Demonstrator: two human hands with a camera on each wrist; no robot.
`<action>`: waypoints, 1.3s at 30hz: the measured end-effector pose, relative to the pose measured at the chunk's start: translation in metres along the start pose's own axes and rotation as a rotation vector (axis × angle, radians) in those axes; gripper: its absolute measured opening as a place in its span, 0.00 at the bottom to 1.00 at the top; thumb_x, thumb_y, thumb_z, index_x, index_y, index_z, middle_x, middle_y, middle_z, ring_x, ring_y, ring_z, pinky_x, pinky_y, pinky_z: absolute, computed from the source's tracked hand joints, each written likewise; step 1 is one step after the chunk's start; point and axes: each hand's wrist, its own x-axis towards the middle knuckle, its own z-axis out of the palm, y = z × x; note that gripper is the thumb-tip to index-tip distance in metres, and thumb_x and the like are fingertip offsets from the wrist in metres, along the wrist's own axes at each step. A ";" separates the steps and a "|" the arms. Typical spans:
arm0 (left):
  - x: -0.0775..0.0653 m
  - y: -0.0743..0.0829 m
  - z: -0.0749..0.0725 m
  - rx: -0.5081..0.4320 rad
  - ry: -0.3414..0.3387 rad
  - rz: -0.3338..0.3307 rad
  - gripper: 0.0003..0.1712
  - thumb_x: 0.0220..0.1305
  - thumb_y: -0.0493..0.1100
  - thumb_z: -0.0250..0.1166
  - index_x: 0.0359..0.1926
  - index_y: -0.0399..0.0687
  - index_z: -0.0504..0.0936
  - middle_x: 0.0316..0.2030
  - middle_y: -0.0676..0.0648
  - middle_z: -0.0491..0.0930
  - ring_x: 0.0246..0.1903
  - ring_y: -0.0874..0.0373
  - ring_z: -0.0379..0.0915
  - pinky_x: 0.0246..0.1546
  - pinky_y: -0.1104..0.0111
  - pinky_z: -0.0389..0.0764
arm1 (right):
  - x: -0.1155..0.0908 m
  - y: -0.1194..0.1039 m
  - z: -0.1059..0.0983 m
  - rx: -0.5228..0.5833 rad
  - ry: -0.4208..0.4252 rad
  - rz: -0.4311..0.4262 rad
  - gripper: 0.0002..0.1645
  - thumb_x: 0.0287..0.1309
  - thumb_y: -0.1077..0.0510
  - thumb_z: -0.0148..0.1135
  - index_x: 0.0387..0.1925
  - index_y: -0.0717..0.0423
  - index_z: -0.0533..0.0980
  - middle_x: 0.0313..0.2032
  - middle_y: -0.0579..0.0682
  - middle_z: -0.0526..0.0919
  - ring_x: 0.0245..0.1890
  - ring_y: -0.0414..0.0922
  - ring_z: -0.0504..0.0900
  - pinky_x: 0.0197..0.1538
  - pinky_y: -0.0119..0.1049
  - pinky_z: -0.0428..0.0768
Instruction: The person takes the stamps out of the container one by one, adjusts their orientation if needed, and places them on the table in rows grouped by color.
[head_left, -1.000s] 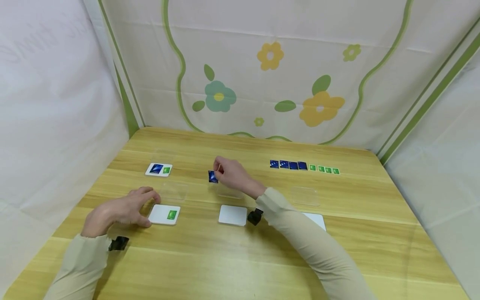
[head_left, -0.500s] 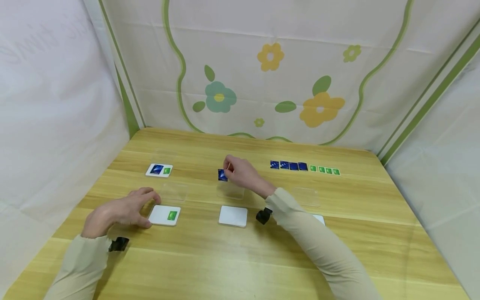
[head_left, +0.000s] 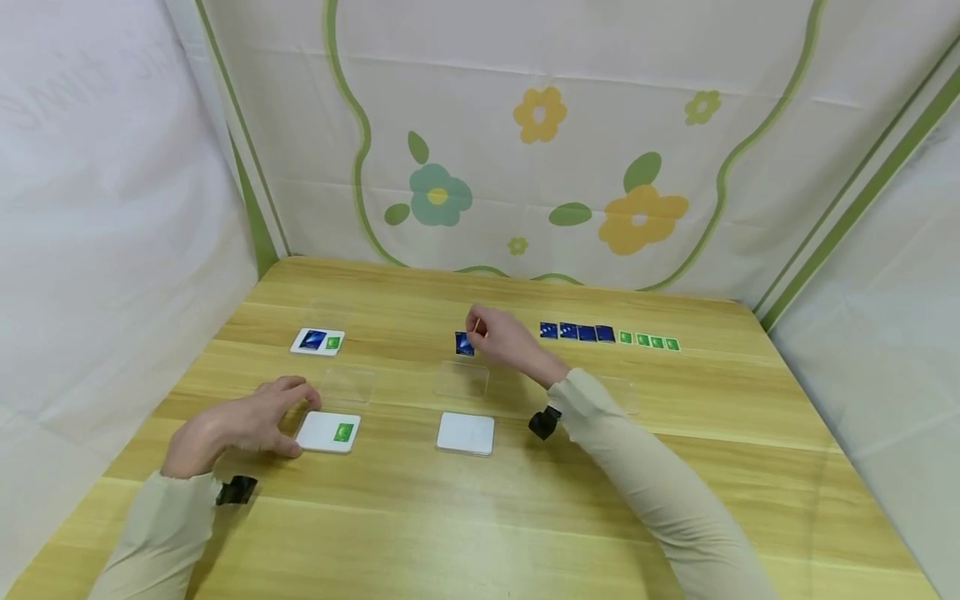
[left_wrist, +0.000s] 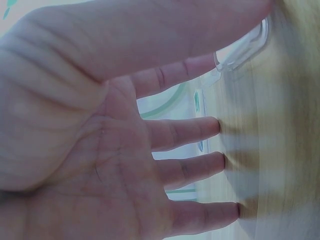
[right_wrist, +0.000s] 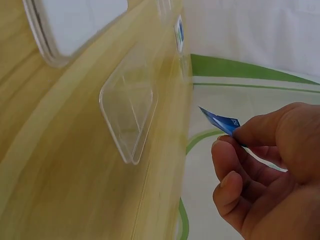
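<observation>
Between its thumb and index finger, my right hand (head_left: pixel 506 340) pinches a small blue picture card (head_left: pixel 464 343) above the far middle of the table. The card is thin and slightly bent in the right wrist view, clear of the wood. My left hand (head_left: pixel 251 421) rests at the left side of a white-backed clear case (head_left: pixel 317 430), thumb and index finger at its edges. In the left wrist view the other fingers (left_wrist: pixel 187 170) are nearly straight, tips down at the table. A small green card (head_left: pixel 343 432) lies on that case's right part.
Another white case (head_left: pixel 466 432) lies at the middle. Clear lids (head_left: pixel 461 379) lie behind the cases. At the far left, a white case (head_left: pixel 334 331) bears one blue and one green card. Blue cards (head_left: pixel 587 332) and green cards (head_left: pixel 657 342) form a row at the right.
My right hand has moved rightward and slightly away with the blue card, uncovering more of the middle clear lid. The right forearm now hides the rightmost white case. My left hand stays put.
</observation>
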 end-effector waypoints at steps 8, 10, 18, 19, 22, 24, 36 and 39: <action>0.000 -0.001 0.000 0.000 -0.002 0.002 0.28 0.51 0.48 0.76 0.51 0.56 0.72 0.67 0.29 0.58 0.63 0.28 0.56 0.53 0.35 0.68 | 0.003 0.012 -0.007 -0.005 0.001 0.032 0.02 0.67 0.58 0.56 0.39 0.52 0.73 0.32 0.50 0.80 0.27 0.43 0.75 0.28 0.32 0.73; 0.000 -0.001 0.000 -0.009 -0.007 0.001 0.28 0.52 0.48 0.75 0.51 0.56 0.72 0.68 0.29 0.57 0.63 0.28 0.55 0.53 0.34 0.67 | 0.003 0.014 -0.009 -0.004 -0.001 0.042 0.02 0.67 0.58 0.56 0.39 0.51 0.73 0.32 0.50 0.80 0.26 0.43 0.75 0.27 0.32 0.73; 0.000 -0.002 0.000 -0.018 -0.010 -0.001 0.28 0.52 0.48 0.75 0.51 0.56 0.72 0.68 0.29 0.57 0.63 0.28 0.55 0.52 0.35 0.68 | 0.006 0.026 -0.016 0.006 -0.002 0.054 0.02 0.68 0.58 0.54 0.38 0.51 0.73 0.32 0.50 0.80 0.26 0.44 0.75 0.27 0.34 0.74; 0.000 -0.002 0.000 -0.016 -0.010 -0.001 0.28 0.52 0.48 0.75 0.51 0.56 0.72 0.68 0.30 0.57 0.63 0.28 0.55 0.52 0.35 0.68 | 0.007 0.028 -0.017 0.003 0.000 0.051 0.02 0.68 0.58 0.54 0.38 0.51 0.73 0.32 0.50 0.80 0.27 0.44 0.75 0.28 0.34 0.74; 0.001 -0.001 0.000 -0.007 -0.009 -0.001 0.28 0.52 0.49 0.76 0.51 0.56 0.72 0.67 0.30 0.58 0.63 0.29 0.56 0.52 0.37 0.69 | 0.010 0.034 -0.020 -0.002 -0.001 0.056 0.02 0.68 0.58 0.55 0.38 0.51 0.73 0.33 0.50 0.80 0.28 0.45 0.75 0.29 0.34 0.74; 0.001 0.000 0.000 -0.004 -0.007 -0.001 0.28 0.52 0.49 0.76 0.51 0.56 0.72 0.67 0.30 0.58 0.63 0.29 0.57 0.52 0.37 0.69 | 0.011 0.036 -0.021 0.002 -0.002 0.063 0.02 0.68 0.58 0.55 0.38 0.51 0.73 0.33 0.50 0.80 0.28 0.45 0.75 0.29 0.35 0.74; -0.001 0.000 0.001 -0.006 -0.007 -0.001 0.28 0.51 0.48 0.76 0.50 0.55 0.72 0.67 0.29 0.58 0.62 0.29 0.57 0.53 0.36 0.68 | 0.014 0.051 -0.023 0.025 -0.015 0.105 0.02 0.68 0.60 0.55 0.38 0.54 0.73 0.34 0.53 0.80 0.28 0.45 0.77 0.29 0.33 0.76; -0.001 -0.001 0.001 -0.016 -0.006 0.000 0.28 0.51 0.48 0.76 0.50 0.55 0.72 0.67 0.29 0.58 0.63 0.29 0.56 0.53 0.35 0.68 | 0.015 0.055 -0.024 0.037 -0.026 0.119 0.02 0.68 0.60 0.55 0.38 0.55 0.73 0.35 0.55 0.81 0.26 0.44 0.77 0.28 0.33 0.75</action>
